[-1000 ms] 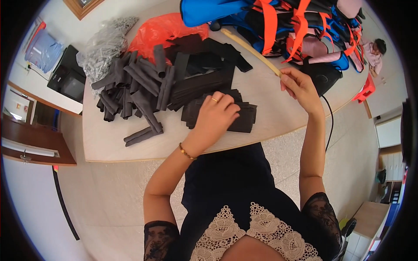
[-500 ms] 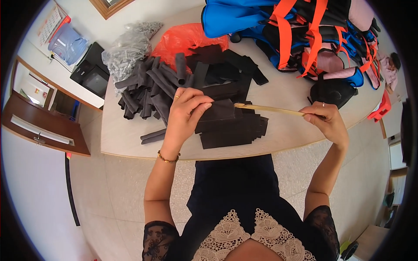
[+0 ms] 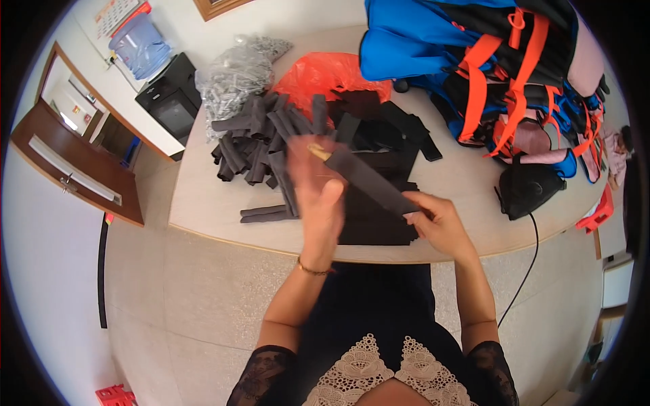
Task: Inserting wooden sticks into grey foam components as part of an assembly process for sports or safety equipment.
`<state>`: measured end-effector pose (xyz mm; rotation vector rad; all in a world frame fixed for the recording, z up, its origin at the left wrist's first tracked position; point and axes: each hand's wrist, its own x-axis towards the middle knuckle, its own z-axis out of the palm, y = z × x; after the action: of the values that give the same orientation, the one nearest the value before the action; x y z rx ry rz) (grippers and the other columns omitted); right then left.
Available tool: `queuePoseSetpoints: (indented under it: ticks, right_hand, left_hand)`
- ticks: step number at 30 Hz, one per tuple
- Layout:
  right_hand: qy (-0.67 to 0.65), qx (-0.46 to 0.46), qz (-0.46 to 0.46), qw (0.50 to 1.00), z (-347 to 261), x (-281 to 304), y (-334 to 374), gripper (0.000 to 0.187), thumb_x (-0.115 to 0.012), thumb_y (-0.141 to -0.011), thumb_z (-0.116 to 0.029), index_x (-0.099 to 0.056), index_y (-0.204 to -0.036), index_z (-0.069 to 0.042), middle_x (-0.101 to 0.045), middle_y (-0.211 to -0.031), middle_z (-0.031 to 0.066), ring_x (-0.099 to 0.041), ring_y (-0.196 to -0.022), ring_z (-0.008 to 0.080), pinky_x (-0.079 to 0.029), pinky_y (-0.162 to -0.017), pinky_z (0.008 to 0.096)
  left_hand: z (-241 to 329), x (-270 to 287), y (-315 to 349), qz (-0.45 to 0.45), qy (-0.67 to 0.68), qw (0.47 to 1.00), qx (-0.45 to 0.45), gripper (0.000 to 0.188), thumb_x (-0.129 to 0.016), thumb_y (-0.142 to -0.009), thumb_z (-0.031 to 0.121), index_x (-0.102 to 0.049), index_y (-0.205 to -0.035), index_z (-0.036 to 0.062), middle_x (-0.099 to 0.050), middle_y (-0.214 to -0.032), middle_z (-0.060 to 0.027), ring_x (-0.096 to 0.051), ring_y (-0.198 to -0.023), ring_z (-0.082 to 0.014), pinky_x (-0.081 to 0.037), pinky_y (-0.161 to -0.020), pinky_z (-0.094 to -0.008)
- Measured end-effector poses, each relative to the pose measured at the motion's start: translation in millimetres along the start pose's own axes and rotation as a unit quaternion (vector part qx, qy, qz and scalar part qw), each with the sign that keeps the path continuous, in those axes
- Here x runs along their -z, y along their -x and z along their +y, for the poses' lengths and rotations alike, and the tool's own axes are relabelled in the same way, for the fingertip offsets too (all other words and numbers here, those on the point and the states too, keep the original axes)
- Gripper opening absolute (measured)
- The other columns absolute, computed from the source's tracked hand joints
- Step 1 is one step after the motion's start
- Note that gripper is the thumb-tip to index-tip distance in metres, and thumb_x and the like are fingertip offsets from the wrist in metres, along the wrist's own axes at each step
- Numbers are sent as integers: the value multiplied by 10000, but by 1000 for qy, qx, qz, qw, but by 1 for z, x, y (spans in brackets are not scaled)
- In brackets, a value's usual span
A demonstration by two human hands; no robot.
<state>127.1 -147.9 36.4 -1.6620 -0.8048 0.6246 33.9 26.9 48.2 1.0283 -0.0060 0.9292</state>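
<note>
My right hand (image 3: 437, 222) is closed on the lower right end of a dark grey fabric strip (image 3: 372, 183), thumb and fingers pinching it. The strip slants up to the left, and the end of a thin tan stick (image 3: 319, 153) shows at its upper end. Beside that end is my left hand (image 3: 316, 186), smeared by motion, its thumb near the strip; whether it grips anything cannot be made out. Under the strip lies a stack of flat dark fabric pieces (image 3: 372, 230) near the table edge. Dark grey rolled tubes (image 3: 257, 139) are heaped beyond my left hand.
On the pale table (image 3: 203, 203), a clear bag of small grey pieces (image 3: 233, 81) and a red plastic bag (image 3: 325, 73) stand at the back. Blue and black bags with orange straps (image 3: 474, 81) fill the far right, beside a black rounded object (image 3: 531, 186) with a cable.
My right hand has moved left and now holds the strip's end instead of the tan stick. Most of the stick is now hidden, and my left hand has shifted. The head view has turned.
</note>
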Motion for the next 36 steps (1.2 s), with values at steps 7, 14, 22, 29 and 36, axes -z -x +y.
queuePoseSetpoints:
  ticks: [7,14,22,29,36]
  right_hand:
    - [195,232,204,931,23,-71,2,266,-560,-895,-30,-530,-1159,-11,-614,-999,199,-635,-808,354,-501,-670,374]
    - [251,214,202,922,29,-82,18,176,-509,-934,-40,-508,-1103,9,-532,-896,194,-580,-705,363,-453,-576,419]
    - [181,212,217,936,25,-87,4,148,-482,-931,-25,-486,-1074,14,-543,-943,231,-570,-779,434,-454,-621,458]
    - [209,214,208,931,34,-100,21,140,-491,-931,-34,-486,-1064,11,-540,-919,222,-567,-784,426,-454,-635,468]
    - [285,172,132,933,39,-105,40,122,-501,-930,-54,-484,-1014,33,-569,-862,225,-590,-713,430,-471,-576,487]
  left_hand:
    - [-48,3,23,76,266,944,182,293,-506,-972,323,-561,-1061,49,-650,-862,-75,-648,-916,-253,-493,-934,-415]
    - [-35,11,17,133,259,939,181,280,-553,-951,314,-560,-1077,63,-640,-896,-68,-654,-837,-211,-521,-895,-428]
    - [-37,-3,38,114,252,940,198,316,-593,-937,248,-572,-1124,-6,-643,-1051,-144,-644,-990,-274,-532,-866,-385]
    - [-27,5,34,146,236,943,185,306,-624,-919,242,-585,-1095,-6,-653,-1006,-139,-663,-886,-250,-544,-807,-363]
    - [1,19,13,197,130,962,137,232,-604,-936,236,-594,-985,10,-581,-720,-49,-465,-469,-87,-317,-397,-191]
